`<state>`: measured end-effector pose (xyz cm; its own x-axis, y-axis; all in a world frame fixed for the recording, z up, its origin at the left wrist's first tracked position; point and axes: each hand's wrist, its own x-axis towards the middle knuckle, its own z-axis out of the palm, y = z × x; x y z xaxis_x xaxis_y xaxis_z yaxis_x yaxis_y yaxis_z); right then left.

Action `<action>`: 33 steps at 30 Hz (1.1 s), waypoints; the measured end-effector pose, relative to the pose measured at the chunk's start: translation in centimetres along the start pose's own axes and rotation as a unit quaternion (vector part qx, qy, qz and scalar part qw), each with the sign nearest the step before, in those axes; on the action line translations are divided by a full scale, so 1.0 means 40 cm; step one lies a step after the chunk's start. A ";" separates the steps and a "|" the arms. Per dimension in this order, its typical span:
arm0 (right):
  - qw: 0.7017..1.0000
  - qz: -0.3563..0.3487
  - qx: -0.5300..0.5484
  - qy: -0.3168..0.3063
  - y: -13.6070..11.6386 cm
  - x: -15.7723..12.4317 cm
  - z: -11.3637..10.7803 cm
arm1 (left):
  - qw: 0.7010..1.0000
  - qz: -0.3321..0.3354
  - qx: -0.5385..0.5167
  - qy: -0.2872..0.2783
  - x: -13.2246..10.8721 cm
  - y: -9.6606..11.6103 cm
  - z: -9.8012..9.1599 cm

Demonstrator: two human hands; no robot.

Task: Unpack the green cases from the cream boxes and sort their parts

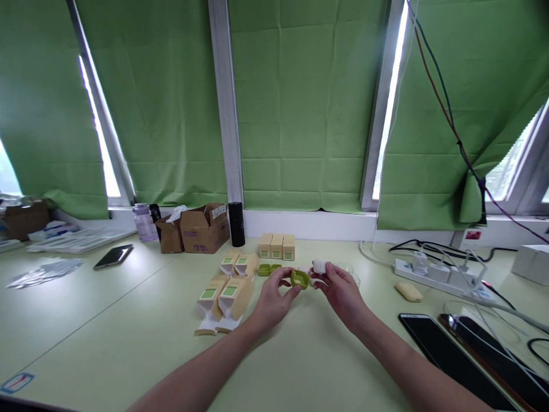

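Observation:
My left hand point(273, 298) pinches a small olive-green case cover point(300, 279), its hollow side facing me. Between the fingertips of my right hand point(341, 290) is a small white rounded case point(318, 266), held just right of the cover and apart from it. Behind my left hand, more green cover pieces point(264, 269) lie on the table. To the left are several cream boxes point(234, 294) with green labels, the nearer ones with their white end flaps open. Three upright cream boxes point(277, 247) stand in a row farther back.
A power strip point(444, 279) with plugs and tangled cables lies at right, near a pale yellow case point(409, 292). Large dark phones point(450, 355) rest at front right. Cardboard boxes point(203, 232), a black cylinder point(236, 224) and a purple bottle point(144, 222) stand at back left; a phone point(114, 257) lies nearer.

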<state>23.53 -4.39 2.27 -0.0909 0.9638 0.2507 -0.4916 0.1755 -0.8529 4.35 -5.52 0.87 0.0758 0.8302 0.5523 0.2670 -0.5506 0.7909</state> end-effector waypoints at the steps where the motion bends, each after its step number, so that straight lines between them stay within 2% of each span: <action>1: 0.999 0.025 0.040 -0.002 -0.002 0.001 0.000 | 1.000 -0.003 -0.010 0.007 0.001 -0.001 0.000; 5: 0.992 0.077 0.102 -0.002 -0.010 -0.002 -0.001 | 0.998 -0.011 -0.043 0.040 0.007 -0.003 -0.001; 11: 0.994 0.066 0.083 0.007 -0.015 -0.001 -0.004 | 0.992 -0.047 -0.094 0.071 0.020 -0.012 -0.005; 17: 0.999 0.008 0.030 0.021 -0.028 0.003 -0.014 | 0.990 -0.053 -0.091 0.093 0.018 0.005 -0.008; 22: 0.995 -0.047 -0.079 0.024 -0.036 0.008 -0.015 | 0.990 -0.055 -0.084 0.101 0.017 0.010 -0.008; 27: 0.978 -0.130 -0.155 0.052 -0.017 0.020 -0.016 | 0.991 -0.048 -0.072 0.104 0.017 0.012 -0.011; 30: 0.967 -0.158 -0.194 0.039 -0.001 0.026 -0.020 | 0.990 -0.051 -0.065 0.110 0.018 0.008 -0.015; 33: 0.945 -0.183 -0.272 0.027 0.007 0.029 -0.020 | 0.990 -0.051 -0.068 0.117 0.021 -0.001 -0.019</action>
<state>23.97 -3.08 1.96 0.0504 0.8252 0.5627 0.0364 0.5615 -0.8267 3.65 -4.85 1.50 -0.1735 0.8479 0.5009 0.1292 -0.4847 0.8651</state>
